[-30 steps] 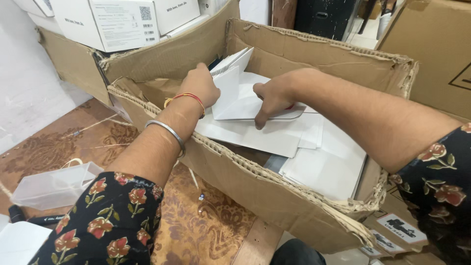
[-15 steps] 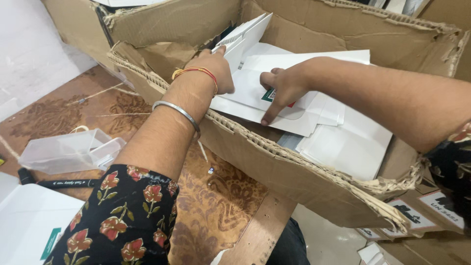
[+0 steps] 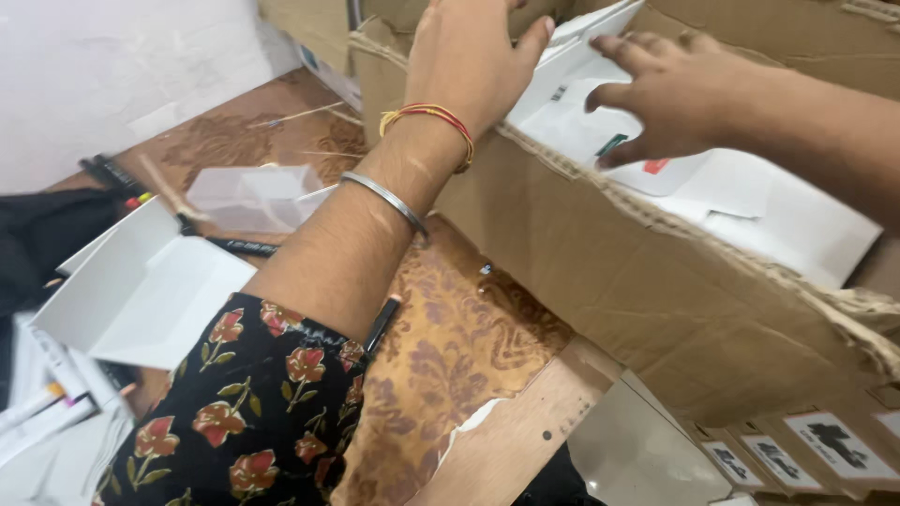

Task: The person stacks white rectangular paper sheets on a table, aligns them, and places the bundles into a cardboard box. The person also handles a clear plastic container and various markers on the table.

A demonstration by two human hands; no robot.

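At lower left an open white box (image 3: 141,290) lies on the desk (image 3: 459,347); upper centre, the left hand (image 3: 469,52) grips a flat white carton (image 3: 577,47), apparently part-lifted; the right hand (image 3: 670,94) presses, fingers spread, on cartons inside the cardboard box (image 3: 600,272)

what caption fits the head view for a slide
Left hand and right hand lift flat white cartons from a torn cardboard box.

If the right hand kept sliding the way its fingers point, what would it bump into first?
Probably the left hand: the right hand points left across the white flat packs toward it, though depth is unclear.
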